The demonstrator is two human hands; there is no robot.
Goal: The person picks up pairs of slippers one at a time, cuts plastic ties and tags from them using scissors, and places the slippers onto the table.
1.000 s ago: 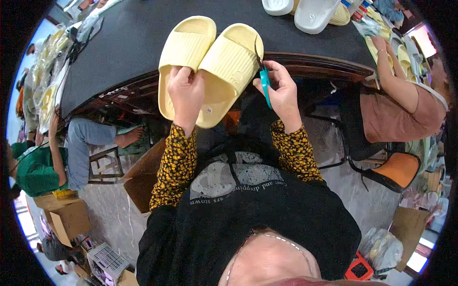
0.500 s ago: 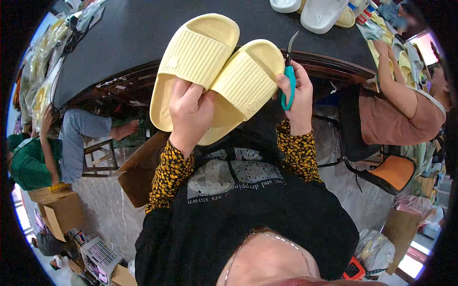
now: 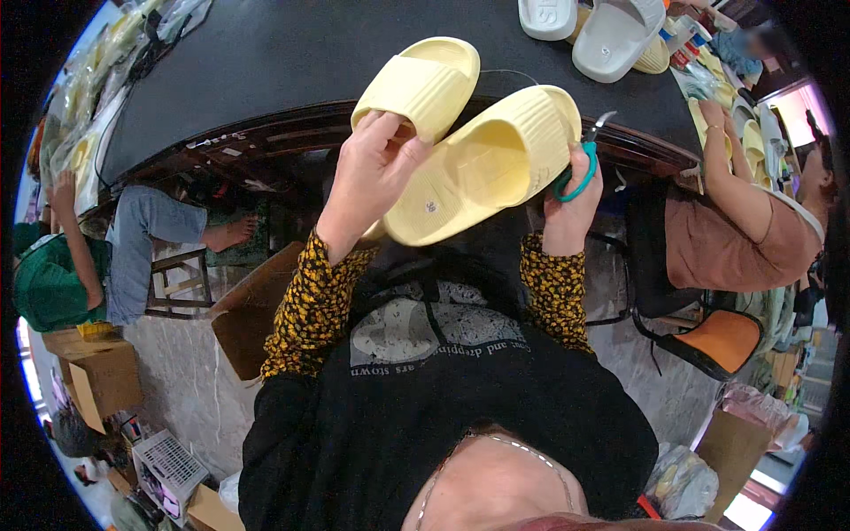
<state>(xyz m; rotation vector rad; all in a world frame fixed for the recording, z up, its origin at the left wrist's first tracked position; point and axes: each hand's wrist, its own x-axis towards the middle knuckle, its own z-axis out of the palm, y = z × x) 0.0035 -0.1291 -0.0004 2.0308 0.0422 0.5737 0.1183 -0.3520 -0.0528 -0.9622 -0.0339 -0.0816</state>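
In front of me, above the table's near edge, I hold a pair of pale yellow slide slippers. My left hand grips the left slipper, its fingers tucked under the ribbed strap. The right slipper is tilted so its footbed and the hollow under its strap show. My right hand is closed round small scissors with teal handles; the metal blades point up and away. This hand also sits against the right slipper's edge, and its fingers behind are hidden.
Beyond the slippers stretches a black table. White slides lie at its far right. Bagged slippers line the left. People sit at both sides. An orange-seated chair stands right, a cardboard box lower left.
The slippers have moved slightly right and spread apart. The right one has turned to show its footbed and strap opening. My right hand and the scissors have shifted right and down.
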